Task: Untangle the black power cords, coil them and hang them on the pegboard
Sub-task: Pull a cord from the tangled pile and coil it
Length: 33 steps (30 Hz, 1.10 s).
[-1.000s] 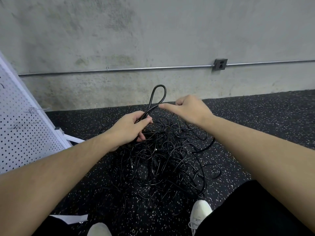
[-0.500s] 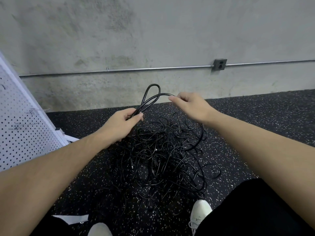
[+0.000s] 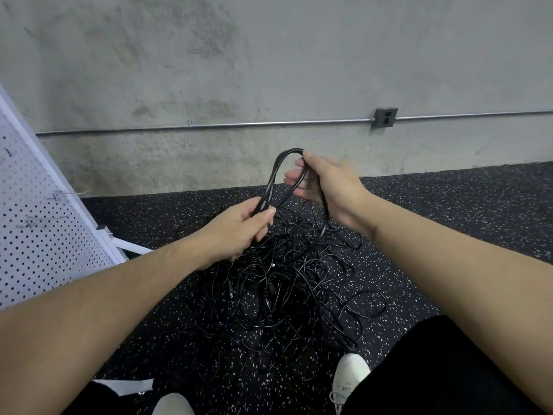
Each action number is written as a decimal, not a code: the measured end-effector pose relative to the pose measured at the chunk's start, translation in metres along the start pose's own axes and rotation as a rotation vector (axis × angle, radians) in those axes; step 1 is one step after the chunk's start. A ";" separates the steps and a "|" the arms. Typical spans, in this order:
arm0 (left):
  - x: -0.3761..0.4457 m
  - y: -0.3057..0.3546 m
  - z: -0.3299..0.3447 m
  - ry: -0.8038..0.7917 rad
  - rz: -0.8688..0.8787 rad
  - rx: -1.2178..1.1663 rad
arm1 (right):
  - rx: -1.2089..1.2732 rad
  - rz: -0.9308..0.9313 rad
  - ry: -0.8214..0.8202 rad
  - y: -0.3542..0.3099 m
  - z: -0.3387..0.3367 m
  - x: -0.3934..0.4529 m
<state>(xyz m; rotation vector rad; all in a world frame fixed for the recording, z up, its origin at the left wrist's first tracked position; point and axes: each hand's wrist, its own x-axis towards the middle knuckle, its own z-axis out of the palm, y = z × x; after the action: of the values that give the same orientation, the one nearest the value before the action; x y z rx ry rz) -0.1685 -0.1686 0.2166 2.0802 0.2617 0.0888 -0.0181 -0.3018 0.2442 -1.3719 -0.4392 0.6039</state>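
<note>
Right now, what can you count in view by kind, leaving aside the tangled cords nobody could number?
Hands: 2, left hand and right hand, both gripping the looped cord
Cord piles: 1, pile on the floor
Pegboards: 1, pegboard
Wall outlets: 1, outlet
White shoes: 2, and
Total: 7
</note>
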 end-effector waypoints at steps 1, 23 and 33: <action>0.000 0.000 0.000 0.017 -0.015 0.009 | 0.076 0.031 -0.005 -0.001 0.005 -0.001; 0.003 0.022 0.019 -0.208 -0.136 -0.372 | 0.359 -0.094 0.075 -0.005 0.031 0.000; 0.006 0.005 0.007 -0.054 -0.115 -0.483 | -0.166 0.255 -0.194 0.024 0.013 -0.004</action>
<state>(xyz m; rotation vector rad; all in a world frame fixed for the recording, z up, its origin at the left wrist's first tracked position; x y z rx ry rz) -0.1611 -0.1759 0.2166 1.5829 0.2940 0.0221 -0.0330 -0.2925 0.2229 -1.5468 -0.4815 0.9322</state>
